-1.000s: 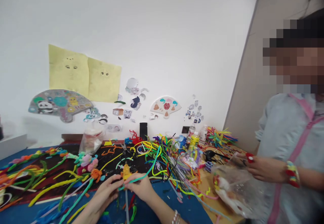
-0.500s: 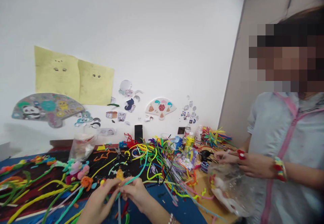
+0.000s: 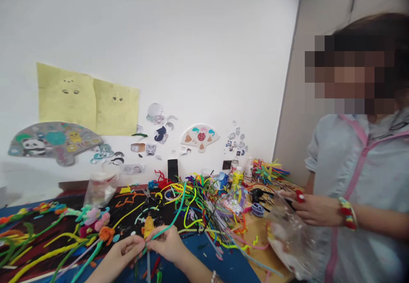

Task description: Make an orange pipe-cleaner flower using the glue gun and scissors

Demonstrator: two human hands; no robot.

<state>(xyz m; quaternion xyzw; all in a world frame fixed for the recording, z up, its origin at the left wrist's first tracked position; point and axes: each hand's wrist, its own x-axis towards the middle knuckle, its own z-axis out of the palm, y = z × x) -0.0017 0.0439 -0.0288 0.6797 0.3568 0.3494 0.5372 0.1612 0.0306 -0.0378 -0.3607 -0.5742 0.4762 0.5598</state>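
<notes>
My left hand and my right hand meet low in the middle of the view, fingers pinched close together. Between them runs a teal pipe cleaner, its free end curving up past my right hand. An orange-yellow fuzzy piece stands just above my fingertips, with a pale grey stem below them. My left fingers close where the teal strand meets the stem; exactly which piece they grip is partly hidden. My right thumb and fingers are closed on the teal pipe cleaner.
A tangle of colored pipe cleaners spreads beyond my hands. Fuzzy flowers lie left, near a plastic bag. Scissors and a phone are farther back. At right, a co-worker holds a clear bag.
The view has shifted slightly. My left hand's fingers have drawn in lower beside the stem, exposing more of the orange-yellow piece. The co-worker's hand has moved, with a dark object now showing there.
</notes>
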